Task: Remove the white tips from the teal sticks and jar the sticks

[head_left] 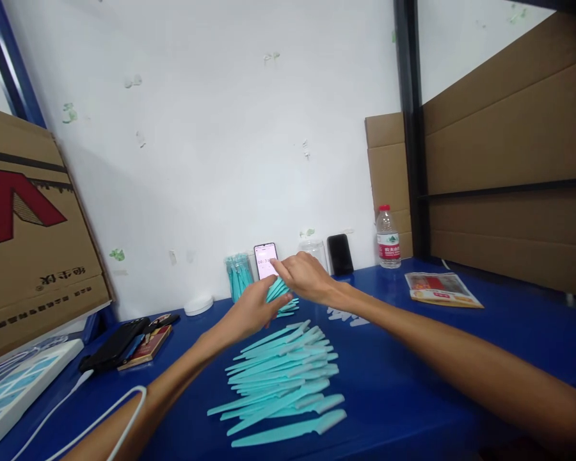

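The left hand is partly closed, thumb and fingers bent around a bundle of turquoise sticks that shows in the gap between them. The right hand is just above and to the right, its fingers bent inward over the far end of that bundle; whether they pinch any stick or only rest against it cannot be told. One of its fingers overlaps the lit screen of the phone, which leans upright against the wall.

The bundle lies between the two hands, its sticks slanting upward to the right as seen here. Nearer the person, below both hands and apart from them, a loose pile of turquoise sticks is spread on the blue tabletop. These lie roughly crosswise, slim ends to the left and broader, paler ends to the right, most tilting up a little at the right; a few cross their neighbours. The nearest stick lies slightly apart from the rest, its broad end also to the right.

Behind the left hand, a container of turquoise sticks stands beside the phone, the sticks in it close to upright. Beyond the right forearm lie small whitish pieces, with a clear jar and a dark upright device farther back.
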### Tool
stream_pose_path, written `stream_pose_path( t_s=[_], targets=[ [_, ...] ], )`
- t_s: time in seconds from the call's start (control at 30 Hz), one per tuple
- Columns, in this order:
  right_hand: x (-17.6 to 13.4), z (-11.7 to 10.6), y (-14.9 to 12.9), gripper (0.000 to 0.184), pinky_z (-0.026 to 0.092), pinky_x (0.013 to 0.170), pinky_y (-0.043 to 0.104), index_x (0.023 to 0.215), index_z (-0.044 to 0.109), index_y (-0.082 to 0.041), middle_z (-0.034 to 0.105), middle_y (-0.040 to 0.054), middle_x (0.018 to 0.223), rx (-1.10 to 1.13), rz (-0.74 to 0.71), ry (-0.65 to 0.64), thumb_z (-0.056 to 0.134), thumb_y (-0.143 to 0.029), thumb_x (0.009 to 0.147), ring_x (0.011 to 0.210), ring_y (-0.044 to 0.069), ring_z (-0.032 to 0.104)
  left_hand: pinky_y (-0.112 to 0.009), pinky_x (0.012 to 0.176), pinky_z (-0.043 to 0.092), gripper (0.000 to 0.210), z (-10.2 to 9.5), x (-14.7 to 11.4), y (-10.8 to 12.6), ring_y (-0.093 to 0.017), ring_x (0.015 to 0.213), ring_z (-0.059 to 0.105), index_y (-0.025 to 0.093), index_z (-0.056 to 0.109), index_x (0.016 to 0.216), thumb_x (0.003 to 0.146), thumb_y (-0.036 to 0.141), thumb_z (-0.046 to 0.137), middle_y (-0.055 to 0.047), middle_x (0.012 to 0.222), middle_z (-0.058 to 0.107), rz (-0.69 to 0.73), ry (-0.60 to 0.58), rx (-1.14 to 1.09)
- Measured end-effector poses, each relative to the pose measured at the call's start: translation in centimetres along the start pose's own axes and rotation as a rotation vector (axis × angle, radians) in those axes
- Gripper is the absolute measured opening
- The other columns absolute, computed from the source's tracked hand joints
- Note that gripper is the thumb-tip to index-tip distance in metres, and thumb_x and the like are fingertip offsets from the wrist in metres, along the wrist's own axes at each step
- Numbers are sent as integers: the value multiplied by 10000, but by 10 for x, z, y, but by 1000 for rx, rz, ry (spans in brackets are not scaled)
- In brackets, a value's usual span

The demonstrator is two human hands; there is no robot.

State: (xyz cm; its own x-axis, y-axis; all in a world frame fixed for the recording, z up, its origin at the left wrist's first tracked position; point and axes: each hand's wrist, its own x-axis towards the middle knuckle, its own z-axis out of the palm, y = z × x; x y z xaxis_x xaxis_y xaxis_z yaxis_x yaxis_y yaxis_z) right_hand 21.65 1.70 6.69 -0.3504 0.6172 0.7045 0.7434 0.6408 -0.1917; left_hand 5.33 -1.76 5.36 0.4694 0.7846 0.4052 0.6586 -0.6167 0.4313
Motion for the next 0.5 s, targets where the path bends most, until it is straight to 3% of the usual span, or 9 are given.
stream_pose_path(
  t_s=[0.1,0.2,0.37,0.5],
  targets=[
    [-1,-5,14,627,229,547,308,471,454,-179,472,42,486,40,23,64,259,-475,987,479,124,362,-240,506,344,434,-3,4,5,-118,512,426,169,547,844,925,554,365,31,573,478,7,-101,-17],
    [-3,-11,25,618,225,537,291,466,395,-185,402,8,466,151,47,84,286,-524,970,478,109,338,-229,493,324,466,3,6,7,-101,520,373,169,512,800,941,562,303,33,597,428,43,-50,-122],
    [-7,-14,32,600,281,502,245,666,499,-172,441,-19,534,615,57,-5,212,-612,955,489,105,398,-216,470,293,437,20,3,2,-94,512,334,177,466,768,938,549,313,44,592,375,13,51,-232],
    [-9,-10,27,540,245,511,244,602,450,-177,380,-35,548,497,24,148,351,-592,934,520,96,340,-219,479,290,406,31,-2,3,-89,506,327,189,430,740,934,537,352,52,587,355,-10,121,-254]
  ],
)
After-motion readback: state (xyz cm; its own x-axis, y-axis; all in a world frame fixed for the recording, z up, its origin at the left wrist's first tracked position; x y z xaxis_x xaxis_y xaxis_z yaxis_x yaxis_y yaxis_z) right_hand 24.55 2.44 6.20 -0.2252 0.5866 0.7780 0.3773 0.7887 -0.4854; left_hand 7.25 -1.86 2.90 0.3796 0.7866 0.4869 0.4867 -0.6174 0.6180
